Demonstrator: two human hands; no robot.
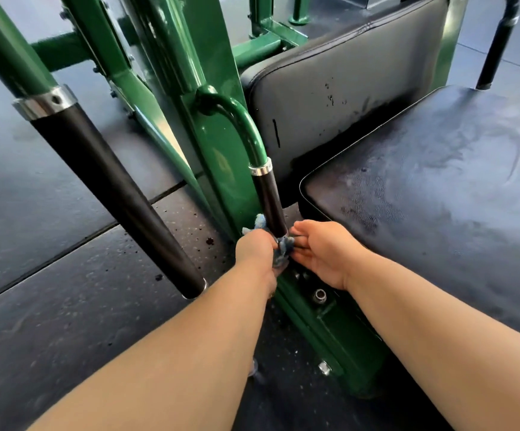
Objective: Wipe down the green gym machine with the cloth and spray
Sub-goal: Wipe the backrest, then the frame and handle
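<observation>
The green gym machine (pixel 218 141) fills the middle of the head view, with a curved green handle ending in a short black grip (pixel 270 197) beside the seat. My left hand (pixel 254 251) grips a blue cloth (pixel 283 245) bunched around the lower end of that black grip. My right hand (pixel 322 251) is just to the right, palm turned toward the grip, fingers relaxed and touching the cloth's edge. No spray bottle is in view.
A long black-sleeved handle bar (pixel 119 194) slants across the left, close to my left forearm. The black seat pad (pixel 439 197) and back pad (pixel 339 88) lie right of my hands. Dark rubber floor tiles (pixel 50 244) with scattered specks surround the frame.
</observation>
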